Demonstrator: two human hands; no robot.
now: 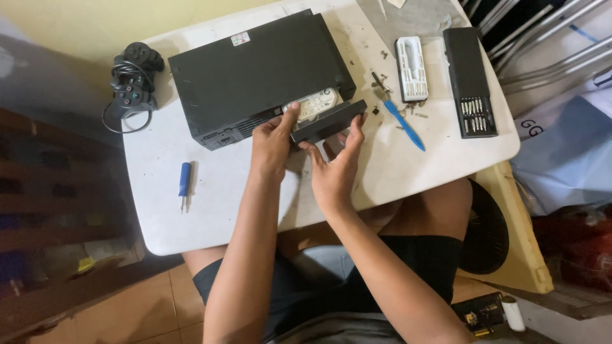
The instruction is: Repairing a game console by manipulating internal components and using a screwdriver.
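On the white table, both hands' fingers gripping a black drive tray at the black console.

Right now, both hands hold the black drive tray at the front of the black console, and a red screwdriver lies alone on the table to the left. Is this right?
Not quite: in the head view the screwdriver lying alone on the left is blue, not red. The rest holds: the left hand and right hand hold the black drive tray at the console front.
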